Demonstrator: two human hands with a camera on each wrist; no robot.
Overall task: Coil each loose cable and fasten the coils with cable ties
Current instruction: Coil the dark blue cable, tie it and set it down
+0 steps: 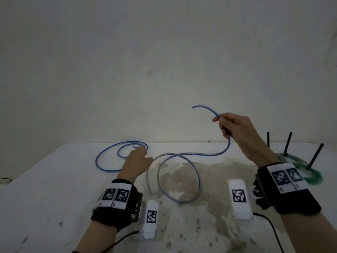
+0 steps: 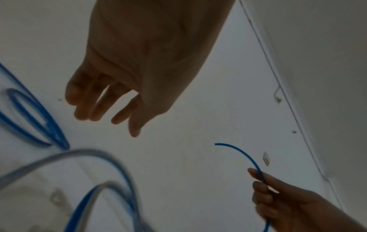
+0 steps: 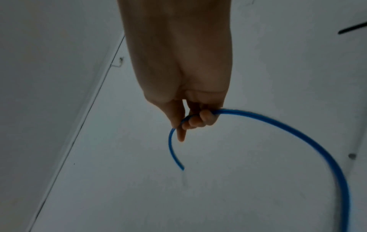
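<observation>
A long blue cable [image 1: 198, 153] sprawls in loose loops over the white table [image 1: 54, 189]. My right hand [image 1: 230, 125] is raised above the table and grips the cable near one end, fingers curled round it [image 3: 196, 120]; the short free tip [image 3: 175, 150] curves out past the fingers. From that hand the cable drops to the table, makes a big loop [image 1: 179, 178] in the middle and smaller loops [image 1: 116, 156] at the far left. My left hand [image 1: 138, 159] hovers beside those left loops with loosely spread fingers [image 2: 103, 106], holding nothing.
A green coil [image 1: 310, 172] sits on a holder with three black upright pegs [image 1: 313, 157] at the far right. Two white marker blocks [image 1: 151, 219] [image 1: 239, 198] lie near the front. A stained patch covers the table's middle. The wall stands right behind the table.
</observation>
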